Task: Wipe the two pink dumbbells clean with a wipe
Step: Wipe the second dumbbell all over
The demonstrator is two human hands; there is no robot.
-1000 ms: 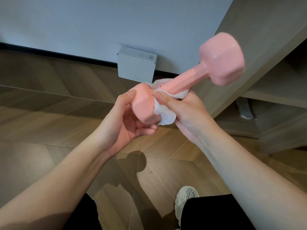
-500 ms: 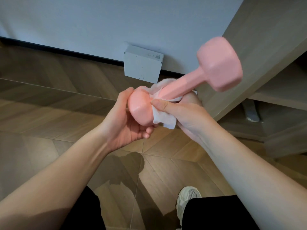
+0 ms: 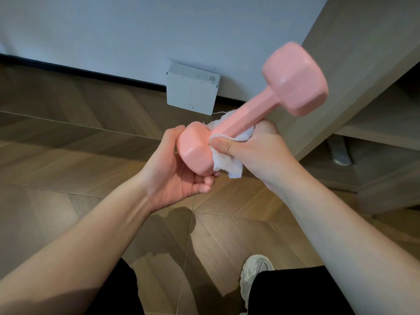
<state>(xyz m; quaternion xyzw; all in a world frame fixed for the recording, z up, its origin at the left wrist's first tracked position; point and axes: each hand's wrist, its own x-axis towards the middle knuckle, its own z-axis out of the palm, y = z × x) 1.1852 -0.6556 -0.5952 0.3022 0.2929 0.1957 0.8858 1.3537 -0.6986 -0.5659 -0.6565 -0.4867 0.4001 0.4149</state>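
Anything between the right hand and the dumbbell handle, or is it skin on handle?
The white wipe lies between the right hand and the pink dumbbell handle, wrapped around it near the lower head. The left hand cups that head bare; nothing else intervenes.

One pink dumbbell (image 3: 245, 117) visible, held in air, tilted: near head low-left, far head up-right, slightly blurred. White wipe (image 3: 227, 160) crumpled around the handle where it meets the near head, loose end hanging below.

Dumbbell (image 3: 252, 112) slants between hands: left hand (image 3: 175, 169) under near end, right hand (image 3: 254, 153) beside it.
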